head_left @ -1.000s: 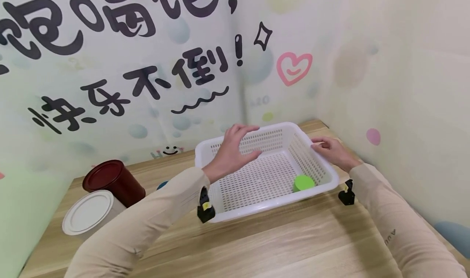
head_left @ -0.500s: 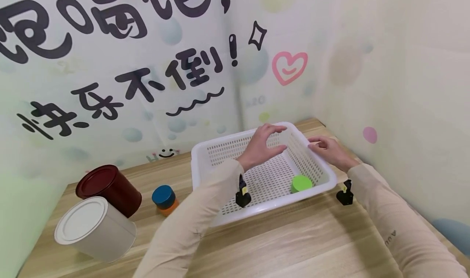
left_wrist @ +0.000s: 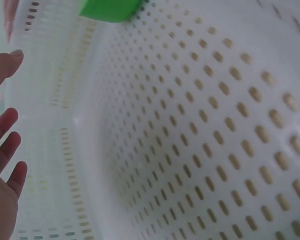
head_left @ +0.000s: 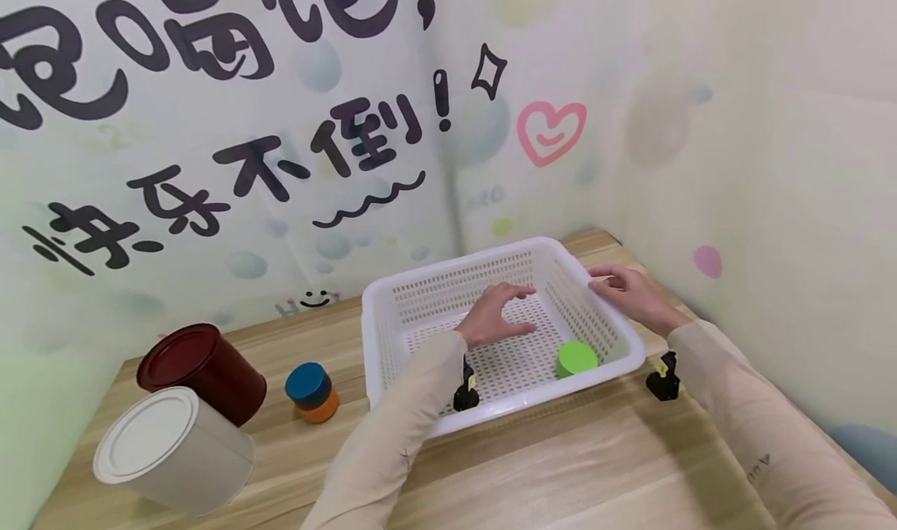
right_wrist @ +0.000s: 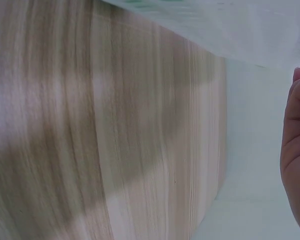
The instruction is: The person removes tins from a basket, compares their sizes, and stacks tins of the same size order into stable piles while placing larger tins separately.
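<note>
The white plastic basket [head_left: 490, 415] with slotted walls stands on the wooden table. My left hand [head_left: 496, 314] reaches inside it, low over the perforated floor, with thumb and fingers spread and nothing between them. In the left wrist view the left hand's fingers [left_wrist: 1, 135] show in front of the basket wall. My right hand [head_left: 634, 295] holds the right rim of the basket between thumb and fingers. A lime-green short cylinder [head_left: 578, 358] sits in the basket's near right corner, to the right of my left hand.
Left of the basket stands a small orange container with a blue top [head_left: 309, 386]. Further left, a dark red can [head_left: 224, 374] stands behind a white lidded can [head_left: 199, 460]. Printed wall sheets [head_left: 280, 226] border the wooden table [head_left: 532, 475] at the back and right.
My left hand has moved right over the basket and then dropped lower into it, uncovering the blue-topped container. The right hand stays at the rim. The view has shifted slightly.
</note>
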`<state>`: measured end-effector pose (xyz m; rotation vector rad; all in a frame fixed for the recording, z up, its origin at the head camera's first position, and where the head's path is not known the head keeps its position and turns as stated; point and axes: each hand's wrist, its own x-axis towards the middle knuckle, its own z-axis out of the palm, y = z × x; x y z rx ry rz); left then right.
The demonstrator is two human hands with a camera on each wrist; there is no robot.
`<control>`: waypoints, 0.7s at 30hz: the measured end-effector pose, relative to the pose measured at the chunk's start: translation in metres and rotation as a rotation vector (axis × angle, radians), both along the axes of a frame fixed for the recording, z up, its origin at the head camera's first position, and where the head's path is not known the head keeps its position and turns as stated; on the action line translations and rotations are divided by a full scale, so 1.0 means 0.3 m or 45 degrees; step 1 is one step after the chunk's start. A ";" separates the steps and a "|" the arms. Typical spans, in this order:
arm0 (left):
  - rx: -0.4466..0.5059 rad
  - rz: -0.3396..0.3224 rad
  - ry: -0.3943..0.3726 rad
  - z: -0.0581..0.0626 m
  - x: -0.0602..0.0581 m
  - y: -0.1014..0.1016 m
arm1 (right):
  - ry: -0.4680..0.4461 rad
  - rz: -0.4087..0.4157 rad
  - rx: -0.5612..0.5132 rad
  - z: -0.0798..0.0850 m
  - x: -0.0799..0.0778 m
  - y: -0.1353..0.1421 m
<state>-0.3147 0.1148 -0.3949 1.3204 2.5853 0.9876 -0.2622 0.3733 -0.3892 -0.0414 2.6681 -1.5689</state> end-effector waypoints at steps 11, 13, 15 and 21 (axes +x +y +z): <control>-0.260 -0.099 -0.070 -0.019 0.014 0.040 | 0.005 0.004 -0.045 -0.010 -0.006 0.000; -0.314 -0.143 -0.104 -0.016 0.020 0.050 | 0.002 0.011 -0.051 -0.010 -0.006 -0.001; -0.360 -0.206 -0.136 -0.013 0.023 0.060 | 0.003 0.016 -0.056 -0.009 -0.005 0.000; -0.436 -0.475 -0.214 0.012 0.030 0.091 | 0.019 0.026 -0.062 -0.010 -0.004 0.001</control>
